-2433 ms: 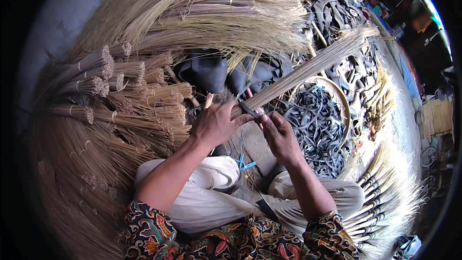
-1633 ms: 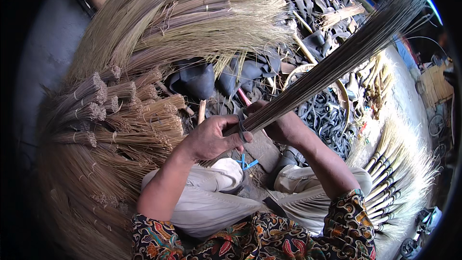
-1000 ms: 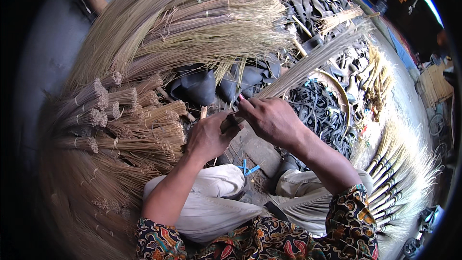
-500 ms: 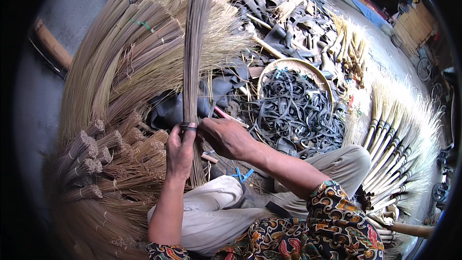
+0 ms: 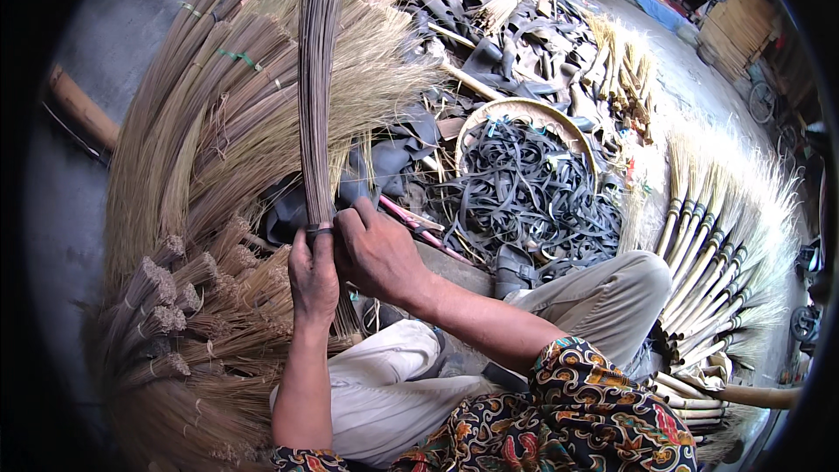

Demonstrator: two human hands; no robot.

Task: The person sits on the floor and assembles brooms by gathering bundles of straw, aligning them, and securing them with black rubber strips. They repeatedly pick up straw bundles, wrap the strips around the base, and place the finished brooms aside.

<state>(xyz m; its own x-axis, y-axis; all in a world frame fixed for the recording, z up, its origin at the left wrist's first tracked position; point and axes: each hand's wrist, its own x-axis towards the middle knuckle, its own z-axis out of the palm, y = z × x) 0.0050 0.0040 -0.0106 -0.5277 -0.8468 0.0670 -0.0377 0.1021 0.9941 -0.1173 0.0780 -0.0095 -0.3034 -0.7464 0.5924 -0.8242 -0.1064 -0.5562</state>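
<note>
Item one: stick bundle point(image 5: 316, 79), upright at upper centre of the frame, dark band at its base. My left hand point(image 5: 313, 278) has its grip closed round that base; my right hand point(image 5: 377, 252) pinches the band just beside it (fingertips touching the bundle). Item two: round basket point(image 5: 559, 119) of dark rubber strips point(image 5: 524, 192), centre right. Item three: bound brooms point(image 5: 708, 271), right edge. Item four: loose stick sheaves point(image 5: 201, 122), left.

Stacked broom bundles point(image 5: 201, 280) crowd the left, a basket of rubber strips point(image 5: 524, 183) blocks the right; only grey floor point(image 5: 105, 44) far left lies open.
</note>
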